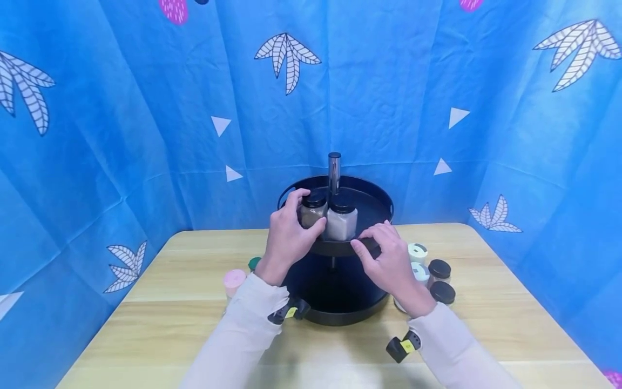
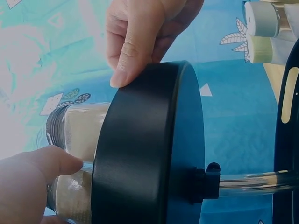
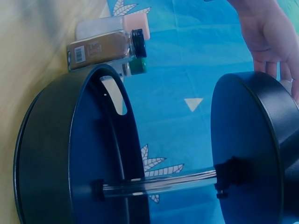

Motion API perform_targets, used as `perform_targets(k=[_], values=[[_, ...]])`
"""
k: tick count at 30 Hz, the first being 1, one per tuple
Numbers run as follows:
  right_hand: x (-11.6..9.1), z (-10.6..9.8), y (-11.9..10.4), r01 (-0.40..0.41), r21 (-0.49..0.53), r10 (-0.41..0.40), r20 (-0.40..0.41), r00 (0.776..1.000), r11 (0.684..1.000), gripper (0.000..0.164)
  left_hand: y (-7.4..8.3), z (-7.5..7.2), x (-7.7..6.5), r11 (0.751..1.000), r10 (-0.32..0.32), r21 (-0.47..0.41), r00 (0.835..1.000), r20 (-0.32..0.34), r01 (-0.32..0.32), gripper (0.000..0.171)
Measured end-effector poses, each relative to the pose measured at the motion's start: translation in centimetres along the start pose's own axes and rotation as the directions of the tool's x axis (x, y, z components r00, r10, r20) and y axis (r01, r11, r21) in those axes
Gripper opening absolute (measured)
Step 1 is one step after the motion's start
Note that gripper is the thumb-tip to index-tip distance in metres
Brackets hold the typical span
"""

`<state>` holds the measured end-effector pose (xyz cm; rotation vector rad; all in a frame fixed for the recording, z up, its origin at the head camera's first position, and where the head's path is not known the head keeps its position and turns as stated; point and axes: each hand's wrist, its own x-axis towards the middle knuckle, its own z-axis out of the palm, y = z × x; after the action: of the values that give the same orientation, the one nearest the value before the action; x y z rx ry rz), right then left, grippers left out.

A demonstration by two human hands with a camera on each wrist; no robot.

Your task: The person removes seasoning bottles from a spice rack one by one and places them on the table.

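Observation:
A black two-tier round tray stands on the table, its upper tray (image 1: pixel 374 208) joined to the lower tray (image 1: pixel 335 319) by a metal post (image 1: pixel 334 173). Two black-lidded glass jars sit side by side near the upper tray's front: one with darker brown contents (image 1: pixel 311 216), the other with pale contents (image 1: pixel 342 224). My left hand (image 1: pixel 293 232) grips the darker jar, index finger by its lid and thumb at its front. On the right, my right hand (image 1: pixel 386 254) holds the upper tray's rim; its thumb lies against the rim (image 2: pixel 140 112) in the left wrist view.
Left of the tray stand a pink-lidded bottle (image 1: pixel 235 278), a green-lidded one (image 1: pixel 254 263) and a brown-filled bottle (image 3: pixel 100 49). Several jars with pale lids (image 1: pixel 417 252) and black lids (image 1: pixel 443 292) stand at the right. A blue patterned curtain (image 1: pixel 389 108) surrounds the wooden table (image 1: pixel 170 319).

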<state>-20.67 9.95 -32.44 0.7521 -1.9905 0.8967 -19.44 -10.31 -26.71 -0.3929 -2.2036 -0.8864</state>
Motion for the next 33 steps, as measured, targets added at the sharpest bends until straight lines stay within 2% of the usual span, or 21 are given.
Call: perform_targets(k=[9,33], values=[[-0.15,0.24,-0.08,0.001,0.008,-0.001,0.010,1.000,1.000,0.015,-0.05,-0.06,-0.17,0.999,-0.033,-0.021,0.999,-0.014,0.032,0.055],[-0.20,-0.05,0.27,0.016,0.015,-0.016,0.021,1.000,1.000,0.014,0.29,-0.25,0.33,1.000,0.009,-0.022,0.999,-0.035,-0.010,0.055]])
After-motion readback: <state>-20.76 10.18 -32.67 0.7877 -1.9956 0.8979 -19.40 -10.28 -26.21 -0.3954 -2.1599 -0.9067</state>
